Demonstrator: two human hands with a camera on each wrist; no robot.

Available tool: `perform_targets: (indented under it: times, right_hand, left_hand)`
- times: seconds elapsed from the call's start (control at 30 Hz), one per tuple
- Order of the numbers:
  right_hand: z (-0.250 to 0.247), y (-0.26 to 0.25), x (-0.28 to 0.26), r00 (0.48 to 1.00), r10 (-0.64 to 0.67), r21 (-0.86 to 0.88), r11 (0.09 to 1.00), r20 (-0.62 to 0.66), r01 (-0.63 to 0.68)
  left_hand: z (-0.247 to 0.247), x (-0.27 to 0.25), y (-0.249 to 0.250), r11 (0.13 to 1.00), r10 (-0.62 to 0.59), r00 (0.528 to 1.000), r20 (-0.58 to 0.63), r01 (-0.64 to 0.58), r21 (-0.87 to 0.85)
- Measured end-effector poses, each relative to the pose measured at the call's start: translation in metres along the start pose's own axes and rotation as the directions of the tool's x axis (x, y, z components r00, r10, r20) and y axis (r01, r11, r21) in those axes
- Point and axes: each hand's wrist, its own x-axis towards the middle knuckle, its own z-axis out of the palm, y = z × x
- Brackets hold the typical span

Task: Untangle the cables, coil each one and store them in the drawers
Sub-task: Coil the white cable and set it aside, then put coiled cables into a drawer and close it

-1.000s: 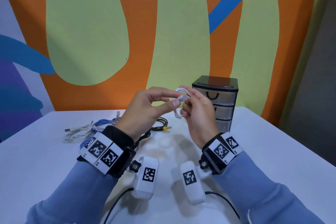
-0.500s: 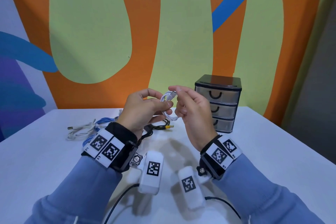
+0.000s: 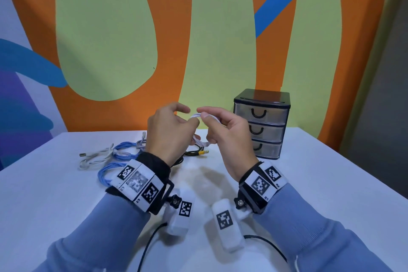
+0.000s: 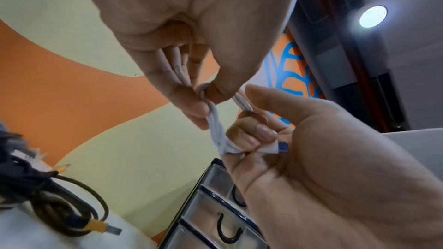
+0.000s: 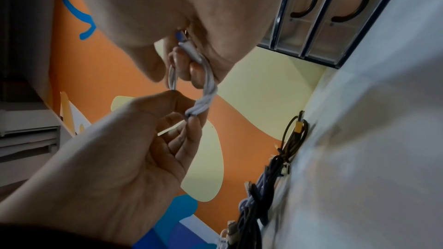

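A small coiled white cable [image 3: 196, 115] hangs in the air between both hands, above the table. My left hand [image 3: 176, 126] pinches one end of the coil [image 4: 217, 130] between thumb and finger. My right hand [image 3: 212, 123] grips the other end, with the blue-tipped USB plug [image 4: 282, 147] tucked against its palm. In the right wrist view the white cable [image 5: 203, 105] shows a twisted wrap around its loops. The three-drawer unit [image 3: 261, 121] stands behind the right hand, all drawers closed.
On the white table [image 3: 320, 183] left of my hands lie a blue cable [image 3: 114, 157], a loose white cable [image 3: 95, 157] and a black cable with a yellow plug [image 3: 199, 152]. A painted wall [image 3: 132, 51] stands behind.
Both hands have shifted a little left with the white coil, and the coil has turned between the fingers. The drawers and the table cables have not moved.
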Motion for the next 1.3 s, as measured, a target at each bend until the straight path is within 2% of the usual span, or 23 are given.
perform_targets:
  times: [0.13, 0.2, 0.27, 0.37, 0.5, 0.6, 0.67, 0.73, 0.83, 0.93, 1.0, 1.13, 1.17, 1.3]
  right_hand:
    - [-0.001, 0.003, 0.007, 0.986, 0.156, 0.196, 0.970, -0.050, -0.143]
    - [-0.005, 0.004, 0.009, 0.970, 0.232, 0.255, 0.944, -0.067, -0.208]
    - [-0.009, 0.005, 0.010, 0.963, 0.259, 0.234, 0.943, -0.079, -0.235]
    - [-0.010, 0.008, 0.012, 0.960, 0.263, 0.131, 0.959, -0.093, -0.250]
    - [-0.018, 0.003, 0.017, 0.978, 0.192, -0.112, 0.973, -0.087, -0.201]
    - [-0.033, -0.006, 0.025, 0.988, 0.113, -0.281, 0.950, -0.104, -0.138]
    - [-0.046, -0.019, 0.031, 0.995, 0.042, -0.408, 0.910, -0.089, -0.075]
    - [-0.061, -0.035, 0.039, 0.999, -0.035, -0.571, 0.821, -0.041, 0.005]
    - [-0.087, -0.054, 0.053, 0.994, -0.084, -0.826, 0.554, 0.064, 0.100]
    - [-0.119, -0.059, 0.067, 0.994, -0.027, -0.961, 0.255, 0.108, 0.111]
    - [-0.140, -0.060, 0.074, 0.993, 0.035, -0.987, 0.125, 0.108, 0.103]
    - [-0.165, -0.060, 0.076, 0.969, 0.184, -0.982, 0.126, 0.165, 0.143]
    - [-0.166, -0.060, 0.075, 0.965, 0.192, -0.982, 0.099, 0.178, 0.161]
    - [-0.164, -0.068, 0.079, 0.960, 0.200, -0.981, 0.010, 0.194, 0.196]
  left_hand:
    - [-0.006, 0.003, 0.002, 0.949, -0.046, 0.995, 0.085, 0.070, -0.308]
    - [-0.008, 0.003, 0.002, 0.943, -0.011, 0.995, 0.095, 0.042, -0.329]
    - [-0.007, 0.006, -0.002, 0.972, 0.058, 0.996, 0.065, -0.041, -0.232]
    - [-0.003, 0.006, -0.006, 0.988, 0.150, 0.988, 0.041, -0.149, -0.027]
    - [-0.005, 0.010, -0.009, 0.984, 0.166, 0.986, 0.029, -0.167, 0.056]
    - [-0.008, 0.012, -0.012, 0.983, 0.097, 0.979, 0.181, -0.122, 0.137]
    - [-0.008, 0.010, -0.013, 0.975, 0.021, 0.940, 0.341, -0.094, 0.200]
    - [-0.006, 0.008, -0.015, 0.965, -0.051, 0.880, 0.471, -0.078, 0.251]
    - [-0.002, 0.008, -0.019, 0.943, -0.115, 0.811, 0.574, -0.092, 0.319]
    - [0.002, 0.010, -0.021, 0.902, -0.178, 0.781, 0.599, -0.113, 0.416]
    - [0.004, 0.011, -0.021, 0.858, -0.198, 0.782, 0.591, -0.154, 0.490]
    - [0.007, 0.014, -0.014, 0.742, -0.111, 0.834, 0.541, -0.293, 0.603]
    - [0.008, 0.015, -0.009, 0.733, -0.071, 0.838, 0.541, -0.324, 0.598]
    - [0.032, 0.011, 0.021, 0.738, 0.047, 0.789, 0.612, -0.440, 0.511]
